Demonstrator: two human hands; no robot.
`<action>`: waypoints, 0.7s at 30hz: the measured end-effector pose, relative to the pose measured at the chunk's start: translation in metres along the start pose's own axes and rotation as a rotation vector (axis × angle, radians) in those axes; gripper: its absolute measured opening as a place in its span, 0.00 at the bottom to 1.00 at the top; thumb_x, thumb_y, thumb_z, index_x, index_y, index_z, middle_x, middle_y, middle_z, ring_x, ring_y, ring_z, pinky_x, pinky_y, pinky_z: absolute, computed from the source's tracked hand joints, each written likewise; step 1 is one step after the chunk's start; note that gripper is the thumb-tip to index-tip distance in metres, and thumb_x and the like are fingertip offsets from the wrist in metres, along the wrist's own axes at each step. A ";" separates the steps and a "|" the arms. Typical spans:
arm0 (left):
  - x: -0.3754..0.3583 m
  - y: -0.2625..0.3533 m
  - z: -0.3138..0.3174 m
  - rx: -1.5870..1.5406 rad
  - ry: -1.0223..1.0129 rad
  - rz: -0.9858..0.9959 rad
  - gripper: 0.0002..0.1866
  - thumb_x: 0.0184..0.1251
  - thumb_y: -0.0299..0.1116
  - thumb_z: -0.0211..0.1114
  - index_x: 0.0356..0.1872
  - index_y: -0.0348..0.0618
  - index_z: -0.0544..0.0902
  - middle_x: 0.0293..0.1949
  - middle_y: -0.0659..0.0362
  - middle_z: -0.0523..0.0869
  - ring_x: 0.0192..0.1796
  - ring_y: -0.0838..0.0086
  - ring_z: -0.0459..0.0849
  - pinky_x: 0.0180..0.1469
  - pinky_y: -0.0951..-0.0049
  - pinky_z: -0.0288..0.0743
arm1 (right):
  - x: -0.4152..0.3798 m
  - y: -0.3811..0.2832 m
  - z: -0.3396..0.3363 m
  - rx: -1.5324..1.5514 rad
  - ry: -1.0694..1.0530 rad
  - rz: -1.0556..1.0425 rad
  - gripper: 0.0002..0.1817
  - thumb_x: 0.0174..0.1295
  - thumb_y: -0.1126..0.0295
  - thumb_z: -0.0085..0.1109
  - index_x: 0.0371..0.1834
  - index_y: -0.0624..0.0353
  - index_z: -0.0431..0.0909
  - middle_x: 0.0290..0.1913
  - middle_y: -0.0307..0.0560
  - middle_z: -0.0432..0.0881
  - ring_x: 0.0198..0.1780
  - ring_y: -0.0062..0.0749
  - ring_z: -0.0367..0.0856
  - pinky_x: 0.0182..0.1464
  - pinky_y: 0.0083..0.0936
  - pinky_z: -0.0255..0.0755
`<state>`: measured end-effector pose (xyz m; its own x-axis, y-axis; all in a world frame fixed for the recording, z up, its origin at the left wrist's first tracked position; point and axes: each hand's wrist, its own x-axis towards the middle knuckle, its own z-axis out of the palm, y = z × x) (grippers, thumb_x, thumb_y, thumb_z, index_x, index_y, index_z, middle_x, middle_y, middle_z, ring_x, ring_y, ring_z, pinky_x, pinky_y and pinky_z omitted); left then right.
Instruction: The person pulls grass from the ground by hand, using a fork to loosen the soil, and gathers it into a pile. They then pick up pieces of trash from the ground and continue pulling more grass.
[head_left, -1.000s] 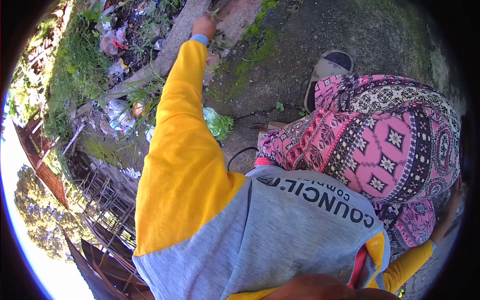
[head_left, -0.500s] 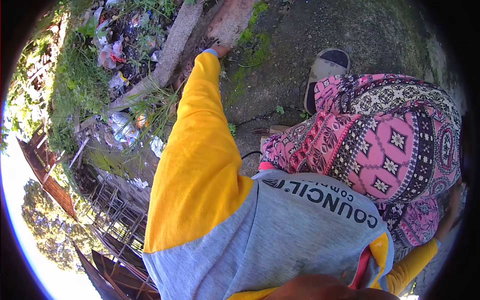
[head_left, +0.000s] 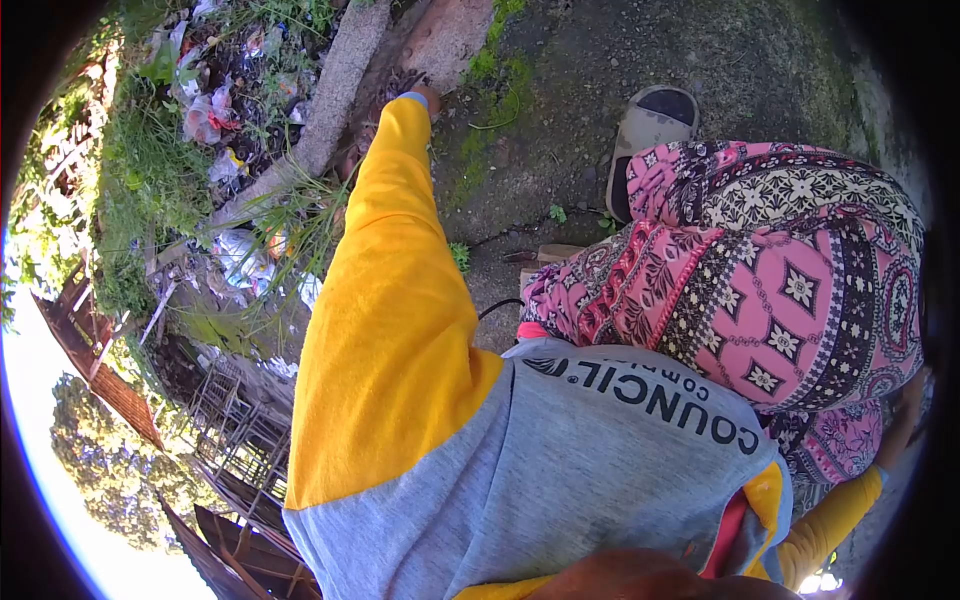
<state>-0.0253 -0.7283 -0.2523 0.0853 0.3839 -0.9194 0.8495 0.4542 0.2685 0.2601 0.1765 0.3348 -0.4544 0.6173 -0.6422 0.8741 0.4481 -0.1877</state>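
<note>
Close to me I see my gray shirt (head_left: 560, 470) with black letters, and my right hand (head_left: 905, 415) sits low at the edge by my pink patterned pants (head_left: 780, 290), too dark for me to tell if its fingers are apart or together. My yellow sleeve (head_left: 385, 300) stretches out over the ground, past a sandal (head_left: 650, 125). Far out, my left hand (head_left: 428, 98) pokes from the cuff right beside the concrete curb (head_left: 335, 90) and the mossy ground (head_left: 500, 80), and I cannot tell how its fingers stand.

Sunlit mossy concrete ground (head_left: 640, 50), littered grass (head_left: 150, 170)
</note>
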 end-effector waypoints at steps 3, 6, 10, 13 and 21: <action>-0.044 0.051 -0.068 -0.132 -0.107 -0.232 0.14 0.44 0.35 0.63 0.34 0.42 0.83 0.41 0.50 0.81 0.43 0.56 0.80 0.41 0.59 0.74 | -0.002 0.004 -0.004 -0.002 0.009 0.007 0.25 0.62 0.62 0.45 0.59 0.63 0.60 0.50 0.44 0.70 0.45 0.25 0.71 0.44 0.20 0.66; -0.054 0.060 -0.075 -0.155 -0.031 -0.288 0.11 0.43 0.31 0.63 0.31 0.41 0.83 0.38 0.48 0.81 0.41 0.55 0.80 0.40 0.60 0.75 | -0.003 0.009 -0.009 -0.006 0.016 0.005 0.24 0.62 0.61 0.45 0.59 0.63 0.60 0.50 0.44 0.70 0.45 0.25 0.71 0.43 0.20 0.66; -0.058 0.065 -0.069 -0.448 0.227 -0.575 0.12 0.48 0.34 0.59 0.33 0.39 0.82 0.38 0.45 0.80 0.43 0.54 0.79 0.43 0.60 0.73 | -0.008 0.016 -0.013 -0.004 0.023 0.004 0.24 0.62 0.61 0.45 0.59 0.63 0.60 0.49 0.44 0.70 0.44 0.24 0.71 0.43 0.20 0.66; -0.086 0.081 -0.081 -0.737 0.504 -0.788 0.17 0.54 0.41 0.55 0.36 0.38 0.81 0.39 0.44 0.80 0.45 0.53 0.78 0.47 0.60 0.72 | -0.006 0.019 -0.011 -0.004 0.020 -0.009 0.24 0.62 0.61 0.45 0.59 0.62 0.60 0.49 0.44 0.70 0.44 0.24 0.71 0.42 0.20 0.66; -0.176 0.072 -0.056 -0.977 0.626 -1.032 0.29 0.56 0.56 0.49 0.38 0.36 0.80 0.41 0.45 0.80 0.47 0.52 0.76 0.50 0.61 0.68 | 0.008 0.024 -0.003 -0.007 -0.005 -0.045 0.24 0.62 0.61 0.45 0.59 0.62 0.61 0.48 0.43 0.71 0.43 0.24 0.71 0.42 0.19 0.65</action>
<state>-0.0085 -0.7182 -0.0547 -0.7378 -0.2649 -0.6209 -0.2782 0.9574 -0.0780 0.2773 0.1943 0.3276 -0.4923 0.5930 -0.6372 0.8516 0.4797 -0.2114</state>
